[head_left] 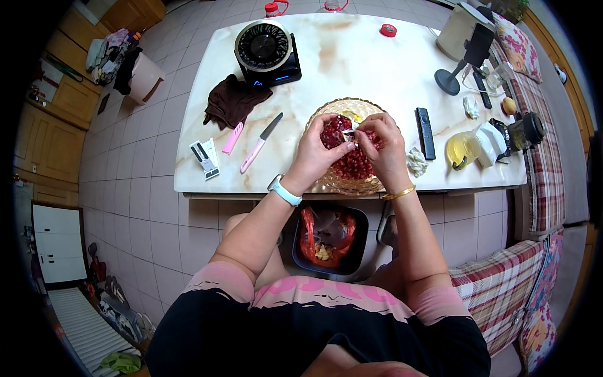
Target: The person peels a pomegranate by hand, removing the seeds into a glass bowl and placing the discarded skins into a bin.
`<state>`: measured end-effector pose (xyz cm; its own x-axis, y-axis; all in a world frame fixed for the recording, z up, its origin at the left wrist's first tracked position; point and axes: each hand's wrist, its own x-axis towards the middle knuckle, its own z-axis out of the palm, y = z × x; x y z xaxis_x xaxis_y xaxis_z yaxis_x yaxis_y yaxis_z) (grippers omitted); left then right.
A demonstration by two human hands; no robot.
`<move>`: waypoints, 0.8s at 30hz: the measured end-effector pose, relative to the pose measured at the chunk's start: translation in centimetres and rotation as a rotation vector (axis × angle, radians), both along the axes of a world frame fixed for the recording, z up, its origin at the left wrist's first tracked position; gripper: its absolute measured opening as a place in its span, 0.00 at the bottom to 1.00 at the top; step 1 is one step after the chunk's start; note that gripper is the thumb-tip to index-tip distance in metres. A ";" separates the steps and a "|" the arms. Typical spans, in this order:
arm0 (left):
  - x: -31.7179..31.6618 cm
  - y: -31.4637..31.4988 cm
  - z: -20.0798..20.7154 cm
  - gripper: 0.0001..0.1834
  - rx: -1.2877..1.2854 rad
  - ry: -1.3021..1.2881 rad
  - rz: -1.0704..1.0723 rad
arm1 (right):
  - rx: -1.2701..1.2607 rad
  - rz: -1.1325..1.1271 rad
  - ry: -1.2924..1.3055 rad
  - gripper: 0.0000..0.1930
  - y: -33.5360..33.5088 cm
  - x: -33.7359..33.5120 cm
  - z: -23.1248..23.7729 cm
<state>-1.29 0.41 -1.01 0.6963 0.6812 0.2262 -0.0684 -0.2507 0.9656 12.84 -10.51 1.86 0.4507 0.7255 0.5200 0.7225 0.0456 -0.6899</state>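
Over a clear, gold-tinted plate with a scalloped rim (353,103), my left hand (317,154) grips an opened piece of pomegranate (333,133) with red seeds showing. My right hand (384,146) is closed against the same fruit, its fingertips at a whitish bit of membrane between the two thumbs. Beneath both hands, loose red pomegranate seeds (353,167) are heaped on the plate. The right fingers partly cover the far side of the heap. A small yellowish piece lies near the plate's back rim.
To the left lie a pink-handled knife (260,143), its pink sheath (233,137), a dark cloth (235,102) and a round black appliance (264,50). On the right are a remote (425,133), crumpled tissue (416,162) and a yellow-filled glass jug (461,151). A lined bin (331,267) stands below the table edge.
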 end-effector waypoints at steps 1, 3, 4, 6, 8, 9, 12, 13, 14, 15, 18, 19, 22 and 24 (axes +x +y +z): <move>0.0 0.0 0.0 0.31 -0.039 -0.013 -0.009 | 0.011 -0.020 0.018 0.06 0.0 0.1 0.0; -0.1 0.1 0.2 0.31 -0.115 -0.038 -0.025 | 0.033 -0.058 0.054 0.05 0.1 0.3 -0.1; -0.1 0.2 0.3 0.31 -0.147 -0.061 -0.035 | 0.020 -0.078 0.075 0.05 0.0 0.4 -0.2; -0.1 0.2 0.6 0.31 -0.210 -0.106 -0.058 | -0.006 -0.119 0.117 0.05 -0.1 0.9 -0.3; -0.2 0.2 0.6 0.31 -0.204 -0.105 -0.067 | -0.006 -0.152 0.142 0.05 -0.1 1.3 -0.5; -0.1 0.2 0.6 0.31 -0.200 -0.105 -0.072 | -0.009 -0.163 0.158 0.05 -0.2 1.5 -0.5; -0.1 0.3 0.4 0.31 -0.139 -0.104 -0.064 | 0.002 -0.187 0.175 0.05 -0.2 1.8 -0.5; 0.0 0.3 0.4 0.31 -0.120 -0.099 -0.055 | 0.009 -0.193 0.175 0.05 -0.1 1.9 -0.4; -0.1 0.3 0.5 0.31 -0.101 -0.094 -0.046 | 0.018 -0.212 0.186 0.05 -0.2 2.2 -0.4; -0.2 0.3 0.5 0.31 -0.082 -0.089 -0.038 | 0.027 -0.230 0.197 0.05 -0.3 2.6 -0.4; 0.0 1.0 0.1 0.31 -0.170 -0.107 -0.052 | 0.077 -0.159 0.365 0.07 -0.7 3.7 -0.5; 0.0 1.4 0.3 0.30 -0.109 -0.082 -0.037 | 0.032 -0.092 0.427 0.08 -0.9 4.1 -0.2; -0.2 2.2 0.1 0.29 -0.083 -0.032 0.024 | -0.037 0.183 0.592 0.10 -1.8 4.0 1.1; -0.7 2.1 1.3 0.29 -0.080 0.016 0.086 | -0.137 0.314 0.630 0.09 -2.4 3.5 2.0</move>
